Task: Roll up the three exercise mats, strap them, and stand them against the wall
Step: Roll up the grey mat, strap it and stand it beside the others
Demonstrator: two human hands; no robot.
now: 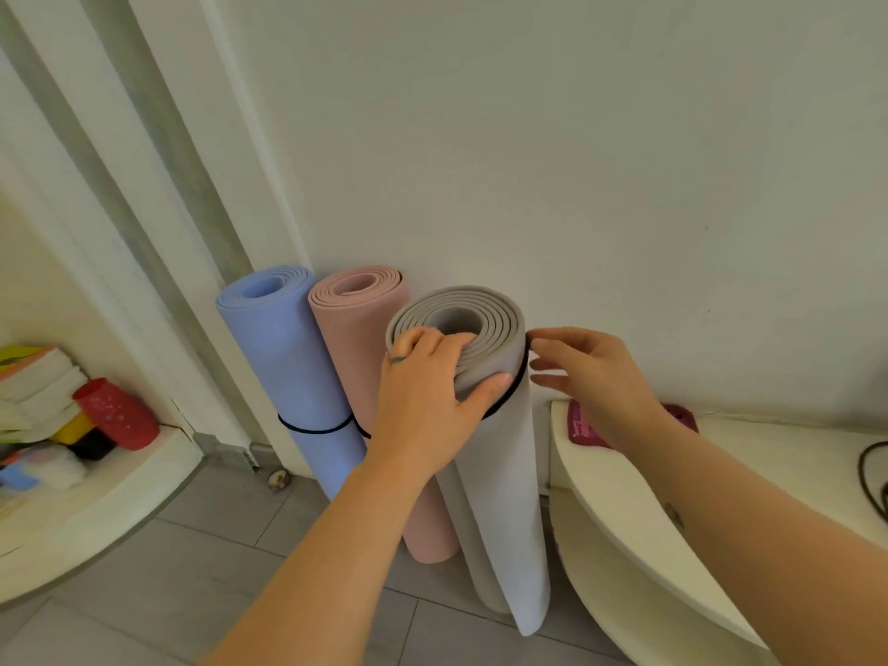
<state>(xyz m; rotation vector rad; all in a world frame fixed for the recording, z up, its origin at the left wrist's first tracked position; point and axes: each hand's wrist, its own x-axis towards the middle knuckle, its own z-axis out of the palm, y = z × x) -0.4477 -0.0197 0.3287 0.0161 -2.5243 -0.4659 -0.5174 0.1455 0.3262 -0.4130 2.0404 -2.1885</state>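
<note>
left hand point(423, 394) grasps top of grey mat point(502, 473) | right hand point(593, 372) fingers loose, tips by black strap point(520, 377) | blue mat point(288, 358), pink mat point(353, 350) alongside | all 3 upright at wall point(576, 185)

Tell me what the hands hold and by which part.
The left hand grips the grey mat by its top end, thumb near the black strap. The right hand touches the strap with its fingertips; whether it pinches cannot be told.

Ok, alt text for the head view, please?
A person's left hand grips the top of a rolled grey mat standing on end, while the right hand touches its black strap. A rolled blue mat and pink mat stand against the white wall to its left.
</note>
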